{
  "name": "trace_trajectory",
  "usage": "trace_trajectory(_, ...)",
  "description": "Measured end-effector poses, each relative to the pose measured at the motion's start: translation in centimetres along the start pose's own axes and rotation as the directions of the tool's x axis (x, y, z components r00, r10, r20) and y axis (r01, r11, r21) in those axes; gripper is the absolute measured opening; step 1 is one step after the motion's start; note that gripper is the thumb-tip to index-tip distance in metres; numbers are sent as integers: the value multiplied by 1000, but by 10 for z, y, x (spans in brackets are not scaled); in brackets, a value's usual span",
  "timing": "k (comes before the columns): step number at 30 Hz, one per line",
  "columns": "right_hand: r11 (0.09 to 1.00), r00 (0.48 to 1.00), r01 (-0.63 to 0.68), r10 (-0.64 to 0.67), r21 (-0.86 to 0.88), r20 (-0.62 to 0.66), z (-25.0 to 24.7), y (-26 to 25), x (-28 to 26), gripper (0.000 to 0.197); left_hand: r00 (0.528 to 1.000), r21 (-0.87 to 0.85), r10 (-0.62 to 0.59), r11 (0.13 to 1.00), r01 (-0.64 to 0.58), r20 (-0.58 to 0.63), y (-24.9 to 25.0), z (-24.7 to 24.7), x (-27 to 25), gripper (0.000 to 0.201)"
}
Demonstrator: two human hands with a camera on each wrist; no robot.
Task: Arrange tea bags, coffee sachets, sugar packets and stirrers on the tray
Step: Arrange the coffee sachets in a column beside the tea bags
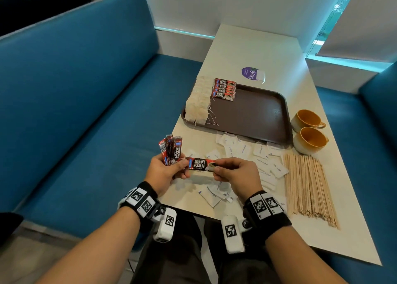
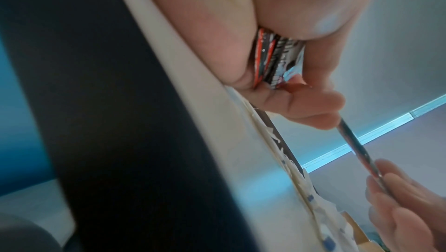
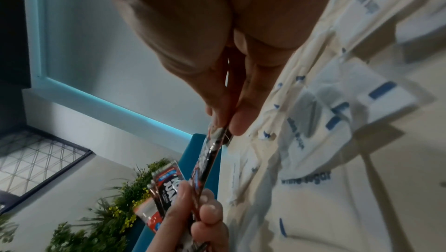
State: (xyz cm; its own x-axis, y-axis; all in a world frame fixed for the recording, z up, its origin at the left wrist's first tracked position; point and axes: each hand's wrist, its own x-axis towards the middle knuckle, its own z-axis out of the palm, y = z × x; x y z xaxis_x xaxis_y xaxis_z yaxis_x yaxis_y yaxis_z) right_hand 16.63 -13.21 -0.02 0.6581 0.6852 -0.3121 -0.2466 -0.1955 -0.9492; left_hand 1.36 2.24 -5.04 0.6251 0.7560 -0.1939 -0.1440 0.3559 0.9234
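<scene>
A brown tray [image 1: 255, 112] lies on the white table [image 1: 257, 47]. Tea bags [image 1: 197, 103] line its left side, and several red coffee sachets [image 1: 224, 89] sit at its far left corner. My left hand [image 1: 165, 172] grips a fan of coffee sachets [image 1: 171, 149] upright. One more sachet [image 1: 199, 164] is held flat between both hands; my right hand [image 1: 234, 174] pinches its right end, the left hand its left end. It shows edge-on as the single sachet [image 2: 357, 147] and single sachet [image 3: 207, 162]. White sugar packets [image 1: 257, 155] and wooden stirrers [image 1: 307, 185] lie loose on the table.
Two orange-lined cups [image 1: 309, 131] stand right of the tray. A purple sticker [image 1: 250, 73] marks the table beyond the tray. A blue bench [image 1: 86, 90] runs along the left, another blue seat [image 1: 376, 112] on the right. The table's near edge is just past my wrists.
</scene>
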Motion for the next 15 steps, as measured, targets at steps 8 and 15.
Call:
trace_trajectory(8,993,996,-10,20,117,-83,-14,-8,10,22,997,-203,-64,977,70,38,7,-4,0,29)
trace_trajectory(15,994,987,106,-102,28,-127,-29,-44,52,30,998,-231,-62,971,65,18,10,1,-2,28)
